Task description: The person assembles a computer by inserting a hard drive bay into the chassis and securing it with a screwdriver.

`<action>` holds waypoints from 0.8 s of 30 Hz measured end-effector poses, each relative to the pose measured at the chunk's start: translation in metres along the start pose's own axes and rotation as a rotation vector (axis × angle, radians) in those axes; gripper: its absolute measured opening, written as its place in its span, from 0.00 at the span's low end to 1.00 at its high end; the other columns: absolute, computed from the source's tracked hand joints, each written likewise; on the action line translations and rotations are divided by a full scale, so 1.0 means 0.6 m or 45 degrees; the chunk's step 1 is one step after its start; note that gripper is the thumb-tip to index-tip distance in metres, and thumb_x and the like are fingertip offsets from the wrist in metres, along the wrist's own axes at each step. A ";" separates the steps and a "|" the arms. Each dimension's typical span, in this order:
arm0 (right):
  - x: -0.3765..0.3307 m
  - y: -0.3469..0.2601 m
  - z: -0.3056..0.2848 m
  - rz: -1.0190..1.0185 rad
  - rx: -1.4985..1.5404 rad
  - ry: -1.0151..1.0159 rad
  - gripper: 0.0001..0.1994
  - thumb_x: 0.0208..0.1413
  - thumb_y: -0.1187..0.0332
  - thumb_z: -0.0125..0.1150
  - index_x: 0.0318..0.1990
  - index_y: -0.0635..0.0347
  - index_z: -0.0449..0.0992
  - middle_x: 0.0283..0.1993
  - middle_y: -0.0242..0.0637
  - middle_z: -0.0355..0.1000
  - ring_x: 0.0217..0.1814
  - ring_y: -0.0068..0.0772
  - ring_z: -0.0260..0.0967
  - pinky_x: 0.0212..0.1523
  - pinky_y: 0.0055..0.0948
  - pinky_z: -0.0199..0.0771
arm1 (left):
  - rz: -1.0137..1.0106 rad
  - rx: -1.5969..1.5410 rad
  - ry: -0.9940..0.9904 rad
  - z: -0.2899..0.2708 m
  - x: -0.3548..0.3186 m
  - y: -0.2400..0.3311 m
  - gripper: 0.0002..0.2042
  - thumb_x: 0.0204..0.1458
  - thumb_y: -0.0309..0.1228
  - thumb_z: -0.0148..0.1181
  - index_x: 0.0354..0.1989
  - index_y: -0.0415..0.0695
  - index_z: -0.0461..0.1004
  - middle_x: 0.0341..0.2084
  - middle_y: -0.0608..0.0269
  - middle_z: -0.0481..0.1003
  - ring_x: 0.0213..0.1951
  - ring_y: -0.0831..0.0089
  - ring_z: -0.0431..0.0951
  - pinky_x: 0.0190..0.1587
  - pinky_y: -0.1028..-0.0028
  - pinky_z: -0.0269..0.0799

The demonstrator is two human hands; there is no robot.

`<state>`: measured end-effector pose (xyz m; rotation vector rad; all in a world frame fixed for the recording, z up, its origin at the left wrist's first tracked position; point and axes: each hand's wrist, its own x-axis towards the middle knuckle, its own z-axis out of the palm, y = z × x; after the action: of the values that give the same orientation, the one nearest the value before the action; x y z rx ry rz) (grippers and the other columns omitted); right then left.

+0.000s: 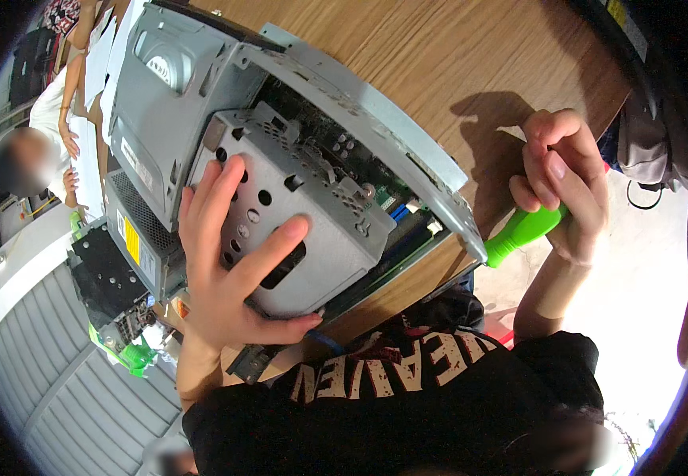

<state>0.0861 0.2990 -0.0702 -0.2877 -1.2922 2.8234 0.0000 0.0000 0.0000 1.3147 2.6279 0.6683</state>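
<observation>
On the desk [455, 47], the computer case [376, 143] is already open; its metal cage [287, 205], not yet out, sits under the widely spread left hand [221, 282]. Rightward, the curled right hand [566, 178] holds a green handle [522, 236] (tool end unseen).

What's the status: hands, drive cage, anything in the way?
Left hand spread on perforated metal drive cage; right hand gripping green-handled tool. Cage in opened computer case, hiding part of circuit board.
</observation>
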 end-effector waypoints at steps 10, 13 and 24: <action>-0.004 0.004 -0.002 -0.045 -0.042 -0.044 0.10 0.55 0.76 0.47 0.45 0.63 0.65 0.31 0.28 0.60 0.26 0.15 0.52 0.29 0.19 0.59 | 0.134 0.073 0.088 -0.014 -0.006 0.006 0.42 0.26 0.64 0.60 0.52 0.50 0.69 0.58 0.47 0.56 0.60 0.46 0.54 0.56 0.39 0.41; -0.005 0.004 -0.012 -0.024 0.000 -0.084 0.10 0.57 0.75 0.45 0.46 0.63 0.65 0.33 0.30 0.60 0.26 0.15 0.52 0.30 0.19 0.60 | 0.182 0.120 0.315 -0.051 -0.037 0.012 0.31 0.41 0.55 0.57 0.49 0.45 0.71 0.55 0.50 0.62 0.57 0.52 0.61 0.58 0.54 0.51; -0.118 0.069 0.031 -0.203 0.410 -0.118 0.07 0.55 0.77 0.46 0.41 0.63 0.65 0.36 0.37 0.60 0.30 0.21 0.58 0.44 0.30 0.67 | -0.098 -0.483 0.364 -0.036 -0.296 0.140 0.17 0.48 0.30 0.58 0.46 0.37 0.70 0.35 0.50 0.73 0.39 0.64 0.74 0.41 0.72 0.70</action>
<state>0.1548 0.2513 -0.0783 -0.0425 -0.8089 2.8716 0.1634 -0.1028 0.0419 1.0677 2.5582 1.3498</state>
